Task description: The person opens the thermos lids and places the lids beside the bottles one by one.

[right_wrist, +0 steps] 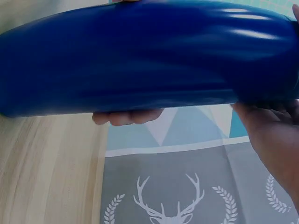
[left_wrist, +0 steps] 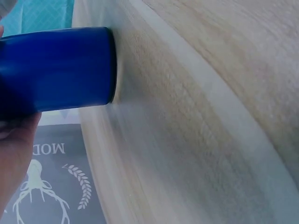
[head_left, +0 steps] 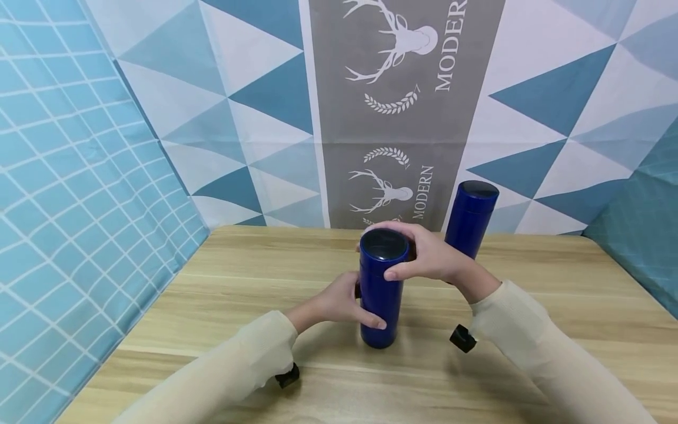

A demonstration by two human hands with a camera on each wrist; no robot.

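Observation:
A dark blue thermos flask with a glossy black top stands upright, or nearly so, in the middle of the head view. My left hand grips its body from the left, thumb across the front. Around the lid at the top curls my right hand, its thumb on the near side. The flask's base shows close to the tabletop in the left wrist view; whether it touches, I cannot tell. Farther back on the right is a second blue thermos flask, its lower part hidden behind my right hand and wrist.
The light wooden table ends at a patterned cloth backdrop with deer prints. A blue grid cloth hangs along the left side, a teal cloth on the right. Small black devices sit under both wrists.

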